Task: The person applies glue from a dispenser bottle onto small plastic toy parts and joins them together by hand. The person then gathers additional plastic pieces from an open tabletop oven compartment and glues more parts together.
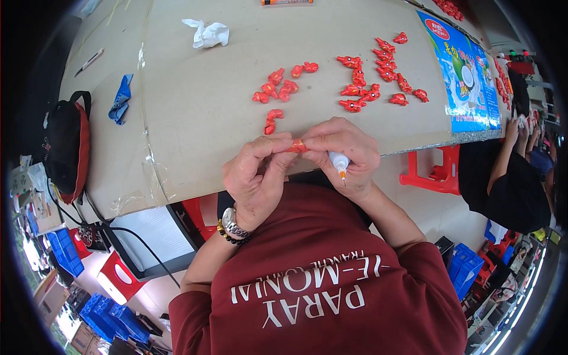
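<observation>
Between the fingertips of both hands is a small red plastic figure piece (297, 146), held just over the table's near edge. My left hand (258, 167) pinches its left end, with a watch and a beaded bracelet on that wrist. Its right end is pinched by my right hand (346, 151), which also keeps a white glue bottle (339, 160) tucked in the palm, thin nozzle pointing down toward me. Just beyond my fingers lie two red pieces (272, 120), and a loose cluster of red pieces (277, 86) lies farther off. More red pieces (358, 86) form rows to the right.
On the table (201, 118) are a crumpled white tissue (207, 34), a blue cloth scrap (120, 99) and a pen (89, 62). A black and red bag (68, 148) sits at the left edge, a blue printed sheet (464, 77) at the right. A red stool (435, 171) stands below; a person sits beyond.
</observation>
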`<state>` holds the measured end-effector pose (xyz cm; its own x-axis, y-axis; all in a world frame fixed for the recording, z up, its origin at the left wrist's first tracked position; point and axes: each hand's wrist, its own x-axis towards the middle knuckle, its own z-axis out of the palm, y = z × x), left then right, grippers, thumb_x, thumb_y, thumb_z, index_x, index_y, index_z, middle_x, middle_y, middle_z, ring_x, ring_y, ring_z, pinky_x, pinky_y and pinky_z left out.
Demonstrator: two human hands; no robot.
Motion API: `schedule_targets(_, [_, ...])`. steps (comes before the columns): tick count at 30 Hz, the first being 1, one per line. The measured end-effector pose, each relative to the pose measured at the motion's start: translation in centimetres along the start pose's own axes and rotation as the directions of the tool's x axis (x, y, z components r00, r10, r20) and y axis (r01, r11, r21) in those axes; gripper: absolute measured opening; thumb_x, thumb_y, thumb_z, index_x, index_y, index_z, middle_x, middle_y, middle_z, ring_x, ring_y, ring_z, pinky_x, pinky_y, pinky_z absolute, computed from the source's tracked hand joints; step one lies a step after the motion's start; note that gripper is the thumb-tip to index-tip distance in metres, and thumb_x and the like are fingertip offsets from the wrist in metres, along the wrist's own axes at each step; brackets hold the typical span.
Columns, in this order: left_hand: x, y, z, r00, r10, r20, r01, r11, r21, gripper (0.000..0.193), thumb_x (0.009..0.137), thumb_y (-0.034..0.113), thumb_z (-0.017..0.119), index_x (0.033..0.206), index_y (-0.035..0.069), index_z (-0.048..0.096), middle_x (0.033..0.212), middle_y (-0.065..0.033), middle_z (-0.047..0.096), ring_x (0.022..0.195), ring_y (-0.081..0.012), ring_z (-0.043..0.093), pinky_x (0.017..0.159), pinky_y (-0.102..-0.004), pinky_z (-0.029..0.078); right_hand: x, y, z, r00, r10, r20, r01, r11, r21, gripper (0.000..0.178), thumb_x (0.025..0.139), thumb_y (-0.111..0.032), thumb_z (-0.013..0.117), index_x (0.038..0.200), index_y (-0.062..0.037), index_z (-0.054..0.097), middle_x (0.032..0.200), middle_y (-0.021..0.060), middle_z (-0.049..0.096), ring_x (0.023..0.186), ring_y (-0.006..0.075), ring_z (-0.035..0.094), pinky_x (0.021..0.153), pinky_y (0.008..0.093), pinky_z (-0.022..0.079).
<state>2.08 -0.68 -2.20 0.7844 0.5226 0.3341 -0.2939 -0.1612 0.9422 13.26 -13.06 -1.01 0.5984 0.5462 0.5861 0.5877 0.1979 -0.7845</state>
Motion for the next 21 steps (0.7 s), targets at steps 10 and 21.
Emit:
schedule_targets(10, [0.6,0.8,0.9,0.990,-0.108,-0.094,0.099,0.991,-0.089,0.017,0.087,-0.004,0.069,0.103,-0.004,0.062,0.090,-0.0109,0.072,0.067,-0.0070,0.064,0.054,-0.0202,0.051,0.3,-0.3,-0.3,0.994,0.111,0.010,-0.112,0.993,0.050,0.013,0.077,0.002,0.076,0.087,0.0005,0.068,0.083,0.0112,0.067,0.070,0.0192,0.065,0.059,0.0294,0.051])
schedule_targets(21, [1.8,2.9,-1.3,0.882,-0.442,0.162,0.466,0.866,-0.179,0.015,0.095,0.006,0.061,0.106,-0.004,0.061,0.083,-0.0074,0.069,0.061,-0.0050,0.060,0.052,-0.0178,0.048,0.7,-0.3,-0.6,0.984,0.164,0.066,-0.167,0.985,0.042,0.013,0.077,0.003,0.074,0.088,-0.0006,0.068,0.083,0.0100,0.067,0.071,0.0176,0.064,0.060,0.0290,0.051])
